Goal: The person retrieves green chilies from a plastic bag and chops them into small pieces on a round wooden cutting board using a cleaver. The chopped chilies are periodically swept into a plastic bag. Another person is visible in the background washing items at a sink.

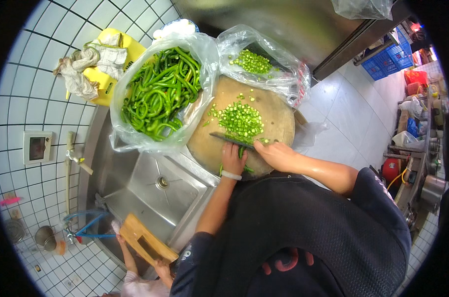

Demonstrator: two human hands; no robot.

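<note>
My right hand [274,154] grips a cleaver [233,140] near its handle end, the blade resting on a round wooden chopping block [280,118]. My left hand [233,159] presses whole green chilies [248,169] onto the block, its fingertips close behind the blade. Beyond the blade lies a heap of chopped green chili [241,118], with loose bits around it. An open clear plastic bag [117,111] full of whole green chilies [157,92] stands left of the block. Past the block, a second clear bag [243,35] holds chopped chili [253,62].
A stainless steel sink [165,196] lies to the left. Another person's hands [163,269] hold a wooden board [144,237] at its near end. A rag [107,61] drapes over a yellow container [135,48]. Blue crates [388,55] and a cluttered rack stand across the tiled floor [339,107].
</note>
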